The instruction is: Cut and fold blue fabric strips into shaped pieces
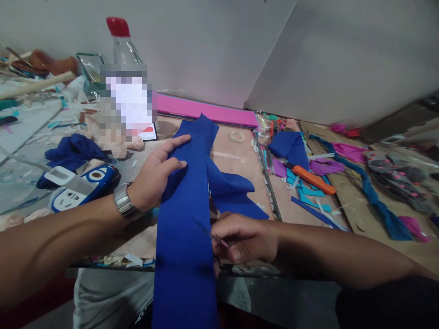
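A long blue fabric strip (187, 219) runs from the worktable down over its front edge. My left hand (156, 171) lies on the strip's far left part, its index finger and thumb stretched out and apart; the other fingers are mostly hidden. My right hand (245, 240) is closed around small scissors (219, 239) at the strip's right edge. One thin blade lies over the fabric; the handles are mostly hidden in my fingers. To the right of the strip, a cut-off blue flap (229, 180) spreads in folds on the table.
Behind the fabric lies a pink bar (206, 109). A phone with a blurred screen (132, 103) leans before a red-capped bottle (125, 50). A blue-and-white tape dispenser (82, 185) sits left. An orange cutter (313, 179), tape ring (237, 136) and coloured scraps (329, 167) lie right.
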`<state>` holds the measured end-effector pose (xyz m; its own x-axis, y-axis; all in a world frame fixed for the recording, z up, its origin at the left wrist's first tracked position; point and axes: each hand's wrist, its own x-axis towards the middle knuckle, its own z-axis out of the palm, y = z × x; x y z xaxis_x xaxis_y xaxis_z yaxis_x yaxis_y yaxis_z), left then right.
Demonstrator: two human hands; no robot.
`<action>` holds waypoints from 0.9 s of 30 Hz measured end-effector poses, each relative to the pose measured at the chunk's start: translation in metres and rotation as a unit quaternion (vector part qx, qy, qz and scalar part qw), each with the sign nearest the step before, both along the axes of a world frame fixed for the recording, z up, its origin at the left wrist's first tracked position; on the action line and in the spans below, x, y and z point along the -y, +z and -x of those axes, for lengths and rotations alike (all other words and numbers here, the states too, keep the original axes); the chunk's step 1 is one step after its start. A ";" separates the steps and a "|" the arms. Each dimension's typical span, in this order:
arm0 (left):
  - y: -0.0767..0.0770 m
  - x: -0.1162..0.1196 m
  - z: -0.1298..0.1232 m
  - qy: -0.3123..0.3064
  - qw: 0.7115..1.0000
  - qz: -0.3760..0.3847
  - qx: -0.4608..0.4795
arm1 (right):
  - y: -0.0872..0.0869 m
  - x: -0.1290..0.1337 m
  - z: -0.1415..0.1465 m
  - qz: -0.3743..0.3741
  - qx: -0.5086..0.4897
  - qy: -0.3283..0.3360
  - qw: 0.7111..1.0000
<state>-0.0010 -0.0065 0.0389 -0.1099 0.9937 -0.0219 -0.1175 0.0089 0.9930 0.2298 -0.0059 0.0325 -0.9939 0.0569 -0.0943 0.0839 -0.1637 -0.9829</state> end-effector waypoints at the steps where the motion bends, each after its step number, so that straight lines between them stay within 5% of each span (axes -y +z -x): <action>1: -0.001 -0.001 0.001 0.002 1.000 -0.002 0.002 | 0.002 -0.002 0.000 -0.024 -0.003 0.023 0.999; 4: -0.006 -0.004 0.002 0.020 1.000 -0.012 -0.001 | 0.001 0.000 0.002 -0.037 -0.023 0.004 0.999; 9: -0.010 -0.007 0.002 0.028 1.000 -0.003 -0.002 | -0.013 0.011 0.008 0.062 0.031 -0.284 0.956; 11: -0.010 -0.006 0.002 0.023 1.000 0.000 -0.003 | -0.017 0.012 0.011 0.085 0.032 -0.334 0.938; 17: -0.010 -0.004 0.004 -0.004 1.000 -0.016 -0.018 | -0.016 0.013 0.012 0.121 0.051 -0.336 0.933; 22: -0.007 -0.003 0.003 -0.011 1.000 -0.004 -0.029 | -0.012 0.016 0.008 0.184 0.094 -0.267 0.941; 27: -0.009 -0.004 0.005 -0.016 0.996 -0.020 -0.084 | -0.015 0.015 0.006 0.165 0.105 -0.231 0.953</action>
<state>-0.0059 -0.0026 0.0297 -0.0773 0.9964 0.0334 0.0501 -0.0296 0.9983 0.2236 -0.0206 0.0178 -0.8274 0.4162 -0.3771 0.1172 -0.5287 -0.8407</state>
